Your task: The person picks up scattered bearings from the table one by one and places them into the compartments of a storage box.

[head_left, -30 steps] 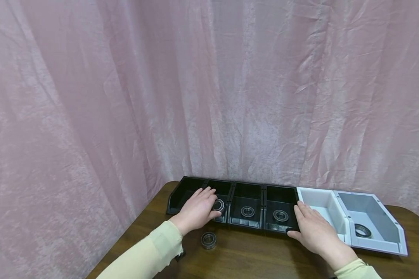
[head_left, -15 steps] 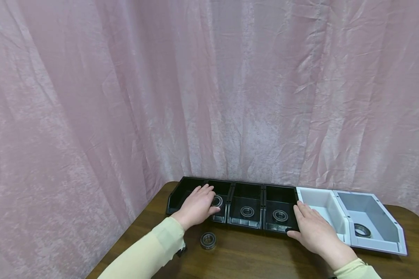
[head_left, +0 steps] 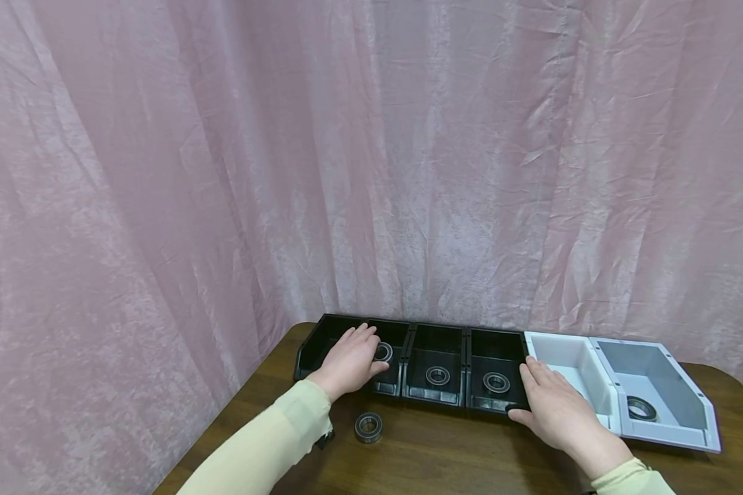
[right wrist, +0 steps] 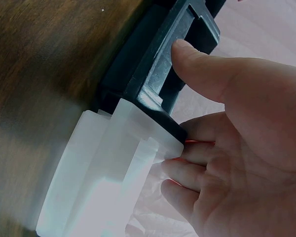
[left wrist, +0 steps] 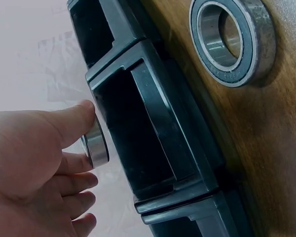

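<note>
My left hand [head_left: 349,363] is over the two leftmost black bins. It pinches a ball bearing [left wrist: 97,146] between thumb and index finger, its other fingers loosely extended; in the head view that bearing [head_left: 382,352] shows beside the hand, above the second black bin [head_left: 393,332]. My right hand [head_left: 557,405] rests at the joint between the last black bin [head_left: 495,342] and the white bin [head_left: 607,385]. Its thumb [right wrist: 197,66] lies on the black bin's front rim, its fingers relaxed along the wall. Another bearing [head_left: 368,434] lies flat on the table, before the bins.
Bearings lie in the third black bin [head_left: 437,376], the fourth black bin [head_left: 497,383] and the grey bin, where a bearing [head_left: 640,408] sits near the front. The bins stand in a row on a wooden table [head_left: 433,450]. A pink curtain [head_left: 408,172] hangs right behind.
My left hand has shifted slightly away from me, with the pinched bearing moving a little up and left in the head view. The right hand stays in place.
</note>
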Action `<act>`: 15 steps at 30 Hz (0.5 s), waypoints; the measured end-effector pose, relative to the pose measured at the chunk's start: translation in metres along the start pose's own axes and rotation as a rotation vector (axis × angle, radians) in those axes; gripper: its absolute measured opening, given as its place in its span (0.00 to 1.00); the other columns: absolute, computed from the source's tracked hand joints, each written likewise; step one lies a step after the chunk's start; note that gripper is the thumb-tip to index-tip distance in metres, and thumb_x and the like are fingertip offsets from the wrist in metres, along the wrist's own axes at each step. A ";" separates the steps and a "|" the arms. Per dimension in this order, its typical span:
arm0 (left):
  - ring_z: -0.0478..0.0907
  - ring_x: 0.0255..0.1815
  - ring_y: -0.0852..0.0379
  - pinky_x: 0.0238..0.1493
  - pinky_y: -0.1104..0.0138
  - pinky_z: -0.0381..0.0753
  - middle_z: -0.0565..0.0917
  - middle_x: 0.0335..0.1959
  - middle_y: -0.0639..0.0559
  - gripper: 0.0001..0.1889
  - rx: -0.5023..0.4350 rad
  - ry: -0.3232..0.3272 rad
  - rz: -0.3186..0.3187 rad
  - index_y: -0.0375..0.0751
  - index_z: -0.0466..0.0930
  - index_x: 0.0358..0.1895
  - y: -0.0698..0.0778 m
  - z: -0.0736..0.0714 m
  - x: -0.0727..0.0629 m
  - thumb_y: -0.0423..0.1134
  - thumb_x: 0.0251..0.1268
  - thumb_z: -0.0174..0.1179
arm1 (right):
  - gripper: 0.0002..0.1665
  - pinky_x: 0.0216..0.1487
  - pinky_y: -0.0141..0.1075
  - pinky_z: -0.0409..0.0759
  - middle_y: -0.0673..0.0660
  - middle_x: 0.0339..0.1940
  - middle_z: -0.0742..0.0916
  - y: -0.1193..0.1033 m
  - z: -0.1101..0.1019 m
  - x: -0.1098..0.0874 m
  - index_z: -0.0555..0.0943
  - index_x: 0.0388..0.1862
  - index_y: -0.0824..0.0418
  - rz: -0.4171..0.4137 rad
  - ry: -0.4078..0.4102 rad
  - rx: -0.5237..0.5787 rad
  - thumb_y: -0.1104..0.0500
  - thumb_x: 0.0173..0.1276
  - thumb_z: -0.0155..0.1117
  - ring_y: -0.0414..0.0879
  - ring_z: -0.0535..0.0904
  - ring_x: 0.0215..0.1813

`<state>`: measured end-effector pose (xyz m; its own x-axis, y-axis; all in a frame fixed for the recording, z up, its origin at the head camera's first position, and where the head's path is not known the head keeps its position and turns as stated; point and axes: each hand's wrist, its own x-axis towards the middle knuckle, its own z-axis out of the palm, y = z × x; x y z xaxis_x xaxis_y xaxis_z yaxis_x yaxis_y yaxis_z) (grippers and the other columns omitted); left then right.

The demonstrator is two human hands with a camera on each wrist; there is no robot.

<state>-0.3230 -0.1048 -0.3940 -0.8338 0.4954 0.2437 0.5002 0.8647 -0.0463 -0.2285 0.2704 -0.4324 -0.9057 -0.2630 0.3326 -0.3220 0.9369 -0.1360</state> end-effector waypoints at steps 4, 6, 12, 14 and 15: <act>0.66 0.85 0.38 0.86 0.45 0.61 0.77 0.78 0.36 0.27 -0.010 -0.016 -0.020 0.33 0.83 0.67 -0.002 0.004 0.004 0.53 0.81 0.68 | 0.50 0.76 0.68 0.71 0.83 0.76 0.74 0.000 0.000 0.000 0.73 0.72 0.83 0.002 -0.003 0.000 0.48 0.68 0.82 0.79 0.71 0.77; 0.66 0.85 0.38 0.86 0.45 0.61 0.77 0.78 0.36 0.27 -0.006 -0.016 -0.024 0.33 0.84 0.67 -0.003 0.006 0.006 0.53 0.81 0.68 | 0.50 0.76 0.68 0.71 0.83 0.76 0.74 0.000 -0.001 0.000 0.74 0.72 0.83 0.002 -0.002 0.000 0.48 0.68 0.82 0.79 0.71 0.77; 0.67 0.84 0.38 0.85 0.45 0.62 0.77 0.78 0.36 0.27 0.004 -0.024 -0.033 0.33 0.84 0.66 -0.006 0.010 0.011 0.54 0.80 0.68 | 0.49 0.76 0.68 0.71 0.83 0.76 0.74 -0.001 -0.001 0.000 0.74 0.71 0.83 0.000 0.007 -0.002 0.48 0.68 0.83 0.79 0.71 0.77; 0.67 0.84 0.38 0.85 0.45 0.63 0.77 0.78 0.36 0.27 0.004 -0.024 -0.037 0.33 0.84 0.66 -0.007 0.011 0.013 0.53 0.80 0.68 | 0.49 0.76 0.67 0.71 0.83 0.76 0.74 -0.001 -0.001 -0.001 0.74 0.71 0.83 -0.003 0.012 -0.002 0.48 0.68 0.83 0.79 0.72 0.76; 0.68 0.84 0.38 0.85 0.45 0.63 0.77 0.77 0.36 0.27 0.001 -0.026 -0.040 0.33 0.84 0.66 -0.007 0.012 0.014 0.53 0.80 0.68 | 0.49 0.76 0.67 0.72 0.83 0.75 0.75 -0.001 -0.001 -0.001 0.74 0.71 0.83 -0.004 0.014 -0.002 0.48 0.68 0.83 0.79 0.72 0.76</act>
<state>-0.3403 -0.1029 -0.4017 -0.8591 0.4621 0.2199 0.4657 0.8841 -0.0384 -0.2272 0.2700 -0.4321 -0.9004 -0.2639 0.3460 -0.3255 0.9361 -0.1330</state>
